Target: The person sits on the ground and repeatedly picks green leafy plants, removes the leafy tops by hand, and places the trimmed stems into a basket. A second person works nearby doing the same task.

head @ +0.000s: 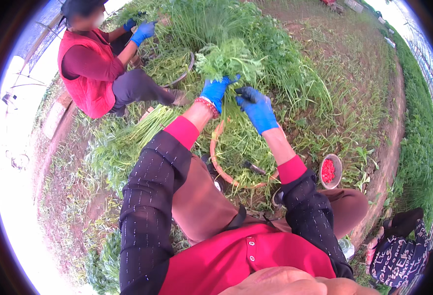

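In its blue glove, my left hand (215, 93) grips a bunch of feathery leafy greens (233, 61), leaves pointing away from me and stems hanging towards me. My right hand (257, 110), also gloved in blue, is just right of the stems with its fingers bent towards them. Whether those fingers pinch a stem is unclear. Below both hands, an orange-rimmed basin (216, 156) holds loose leaves and stems. A small dark-handled tool (255, 168) lies among these trimmings; its exact kind cannot be made out.
A co-worker (87, 70) in blue gloves handles greens at upper left, beside a grey-rimmed basin (188, 68). Uncut greens (282, 55) stand ahead. Cut stalks (150, 127) are piled left. A bowl of red pieces (328, 170) sits right, a patterned cloth item (398, 258) lower right.
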Available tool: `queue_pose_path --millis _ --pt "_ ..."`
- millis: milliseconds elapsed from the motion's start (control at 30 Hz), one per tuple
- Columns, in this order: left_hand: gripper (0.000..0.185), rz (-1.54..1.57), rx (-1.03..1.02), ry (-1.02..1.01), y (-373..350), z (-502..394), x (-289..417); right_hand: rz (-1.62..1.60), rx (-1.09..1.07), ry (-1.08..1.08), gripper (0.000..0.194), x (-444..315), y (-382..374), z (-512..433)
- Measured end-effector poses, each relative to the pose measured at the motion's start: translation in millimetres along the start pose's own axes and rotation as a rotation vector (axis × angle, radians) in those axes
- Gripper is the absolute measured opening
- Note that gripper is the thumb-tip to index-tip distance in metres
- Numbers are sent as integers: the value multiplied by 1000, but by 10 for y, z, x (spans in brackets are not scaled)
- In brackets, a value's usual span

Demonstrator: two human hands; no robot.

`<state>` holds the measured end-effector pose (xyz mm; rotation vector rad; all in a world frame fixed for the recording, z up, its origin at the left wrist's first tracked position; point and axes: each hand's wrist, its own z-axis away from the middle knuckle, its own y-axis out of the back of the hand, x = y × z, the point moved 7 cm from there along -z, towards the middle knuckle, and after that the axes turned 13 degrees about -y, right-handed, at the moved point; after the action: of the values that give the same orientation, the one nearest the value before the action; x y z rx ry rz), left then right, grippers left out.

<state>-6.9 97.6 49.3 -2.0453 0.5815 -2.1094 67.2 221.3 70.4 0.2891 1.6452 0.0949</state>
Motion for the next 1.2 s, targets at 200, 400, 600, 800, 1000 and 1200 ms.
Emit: queue_pose_path --millis 200,400,600,800,1000,1200 --pt "36 315 -484 -556 -230 21 235 360 160 -177 14 134 23 -200" --pt "44 424 -23 -308 -48 -137 18 -752 -98 -638 6 356 -187 -133" --pt "40 103 398 -234 237 -193 184 -590 -227 -81 14 -106 -97 393" --pt "39 57 133 -434 496 -413 496 650 -262 -12 19 392 24 636" --pt "36 221 22 -175 103 -166 344 225 237 232 21 -139 403 482" --pt "32 187 -7 -24 -76 -52 177 898 118 612 30 -418 -212 277"
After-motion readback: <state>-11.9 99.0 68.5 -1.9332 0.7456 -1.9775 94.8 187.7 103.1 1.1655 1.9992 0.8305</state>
